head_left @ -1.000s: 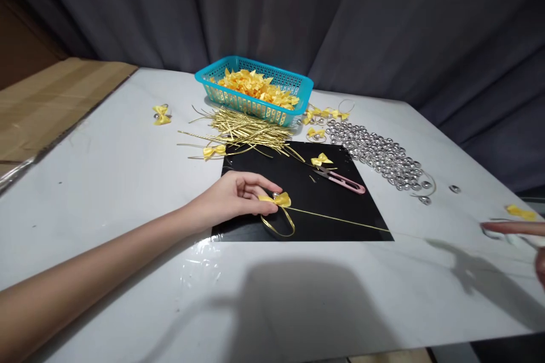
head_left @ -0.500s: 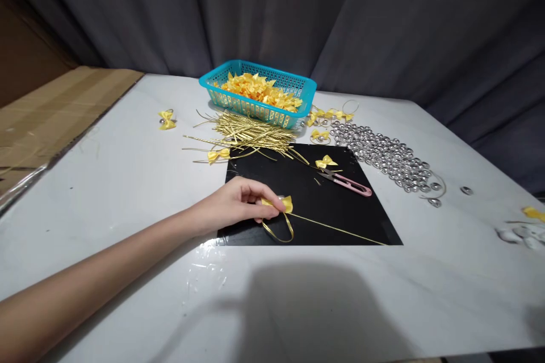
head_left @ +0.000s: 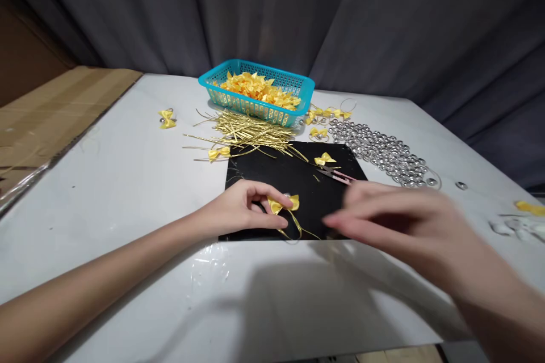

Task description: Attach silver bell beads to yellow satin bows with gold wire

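My left hand (head_left: 238, 210) is closed around a yellow ribbon bow (head_left: 292, 202), which has a small silver bead at its middle. A loop of gold cord (head_left: 298, 224) hangs from the bow below my fingertips, and a loose cord end runs right across the black mat (head_left: 298, 167). Over the mat's right edge is my right hand (head_left: 395, 215), smeared by motion. Its fingertips look close together, but whether anything is between them does not show. It partly covers pink-handled thread snips (head_left: 334, 174), whose blades point left near another yellow bow (head_left: 325, 159).
A blue basket (head_left: 309, 86) of yellow bows stands at the back. In front lies a pile of gold cords (head_left: 255, 130). Silver beads (head_left: 378, 150) spread over the right side of the white table (head_left: 128, 181). A bow with a bead (head_left: 167, 118) lies far left.
My right hand has come into view from the right, over the mat and the snips. The held bow has shifted slightly right, and my left thumb and index finger are farther apart.
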A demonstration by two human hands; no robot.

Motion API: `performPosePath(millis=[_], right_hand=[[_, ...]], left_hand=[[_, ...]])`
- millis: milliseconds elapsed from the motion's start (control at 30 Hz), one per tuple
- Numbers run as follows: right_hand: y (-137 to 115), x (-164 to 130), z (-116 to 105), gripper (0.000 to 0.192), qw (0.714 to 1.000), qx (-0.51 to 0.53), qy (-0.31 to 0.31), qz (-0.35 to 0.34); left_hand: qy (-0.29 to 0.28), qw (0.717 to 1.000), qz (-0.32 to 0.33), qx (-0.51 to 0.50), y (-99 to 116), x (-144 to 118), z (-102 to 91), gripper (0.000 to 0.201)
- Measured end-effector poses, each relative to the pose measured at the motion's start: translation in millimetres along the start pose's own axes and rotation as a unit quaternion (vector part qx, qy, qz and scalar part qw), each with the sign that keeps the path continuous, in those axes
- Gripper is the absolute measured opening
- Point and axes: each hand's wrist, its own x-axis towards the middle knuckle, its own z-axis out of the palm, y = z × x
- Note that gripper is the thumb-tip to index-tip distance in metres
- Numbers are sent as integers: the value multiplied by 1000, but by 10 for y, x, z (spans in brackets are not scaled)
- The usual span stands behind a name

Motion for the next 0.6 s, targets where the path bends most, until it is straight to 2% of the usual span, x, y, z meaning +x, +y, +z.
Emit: performPosePath(millis=[100, 200, 367, 433, 600], right_hand=[[-112, 446, 391, 18, 997, 66, -16, 32], [-57, 585, 588, 21, 994, 90, 10, 59], [31, 540, 537, 31, 993, 100, -31, 47], [44, 536, 512, 29, 994, 95, -46, 43], [80, 543, 513, 23, 998, 34, -52, 7]], left_hand=[[-23, 999, 29, -13, 2, -25, 12, 24], [-30, 998, 51, -27, 3, -34, 6, 17], [-5, 998, 62, -33, 12, -11, -7, 15], [2, 998, 55, -37, 0, 0, -8, 11], [-11, 997, 43, -65, -49, 16, -18, 13]])
